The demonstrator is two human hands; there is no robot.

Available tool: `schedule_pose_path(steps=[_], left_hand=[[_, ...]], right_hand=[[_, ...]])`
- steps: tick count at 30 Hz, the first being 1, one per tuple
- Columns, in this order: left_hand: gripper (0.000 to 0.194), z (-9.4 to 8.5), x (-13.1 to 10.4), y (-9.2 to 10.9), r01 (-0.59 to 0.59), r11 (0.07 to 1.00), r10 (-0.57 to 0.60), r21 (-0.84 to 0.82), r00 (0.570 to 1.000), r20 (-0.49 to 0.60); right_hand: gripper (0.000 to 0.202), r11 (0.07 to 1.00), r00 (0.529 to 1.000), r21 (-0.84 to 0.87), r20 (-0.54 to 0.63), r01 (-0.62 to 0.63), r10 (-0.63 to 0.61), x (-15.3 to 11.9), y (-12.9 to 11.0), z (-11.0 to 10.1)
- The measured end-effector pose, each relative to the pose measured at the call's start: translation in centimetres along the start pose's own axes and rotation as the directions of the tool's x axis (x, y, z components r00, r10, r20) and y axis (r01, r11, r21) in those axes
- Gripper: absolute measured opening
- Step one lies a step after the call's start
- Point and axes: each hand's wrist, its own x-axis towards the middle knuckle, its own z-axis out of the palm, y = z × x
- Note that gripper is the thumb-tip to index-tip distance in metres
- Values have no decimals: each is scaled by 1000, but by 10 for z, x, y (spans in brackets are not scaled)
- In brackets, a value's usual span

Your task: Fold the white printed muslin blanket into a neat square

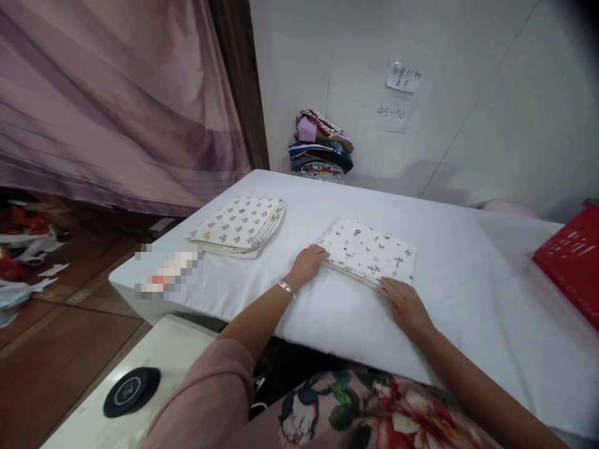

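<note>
A folded white cloth (367,251) with small grey and black prints lies flat on the white-covered table in front of me. At its near left corner my left hand (309,263) pinches the layered edge, a silver bracelet on the wrist. My right hand (406,304) grips the near right corner, its fingers on top and the thumb side hidden underneath. To the left rests another folded cloth (238,224), cream with grey mushroom-like shapes and a few coloured ones, touched by neither hand.
Folded textiles (321,146) are stacked by the wall beyond the table (299,199). A red perforated basket (573,259) stands at the right. At lower left, a round black object (131,391) sits on a white surface. A pink curtain (116,93) hangs at the left.
</note>
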Motion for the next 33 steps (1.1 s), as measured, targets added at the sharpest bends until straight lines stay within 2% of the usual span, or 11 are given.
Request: schedule_pose_path(steps=[3, 5, 8, 10, 13, 18, 21, 26, 29, 31, 33], left_hand=[[44, 0, -2, -2, 39, 991, -47, -127, 997, -57], [38, -4, 4, 1, 124, 978, -137, -166, 988, -71], [27, -11, 24, 16, 242, 963, -255, -121, 961, -105], [24, -13, 40, 31, 222, 973, -229, -68, 962, -147], [30, -4, 56, 46, 156, 987, -152, 27, 981, -120], [47, 25, 51, 40, 278, 950, -281, 139, 960, 0], [46, 32, 46, 34, 259, 954, -259, 152, 966, -24], [44, 28, 48, 35, 228, 964, -222, 136, 973, -59], [43, 27, 49, 35, 218, 967, -209, 130, 975, -78], [43, 28, 48, 35, 213, 968, -204, 131, 976, -76], [43, 28, 48, 34, 214, 967, -206, 137, 976, -72]], right_hand=[[52, 998, 999, 59, -39, 3, -1, -6, 3, 5], [52, 997, 999, 79, -45, 5, -1, -8, 5, 8], [52, 996, 999, 92, -44, 5, -1, -8, 5, 12], [53, 996, 999, 93, -45, 7, -3, -9, 6, 14], [59, 996, 999, 81, -40, 26, -23, -13, 6, 16], [62, 995, 999, 93, 27, 26, -29, -22, 3, 12], [52, 988, 996, 148, 90, -34, 21, -5, -3, -4], [50, 974, 977, 183, 188, -133, 98, 63, -5, -26], [58, 966, 917, 136, 365, -221, 158, 88, 1, -14], [63, 957, 861, 121, 476, -263, 177, 89, 5, -2], [65, 951, 838, 135, 518, -279, 173, 85, 6, 7]])
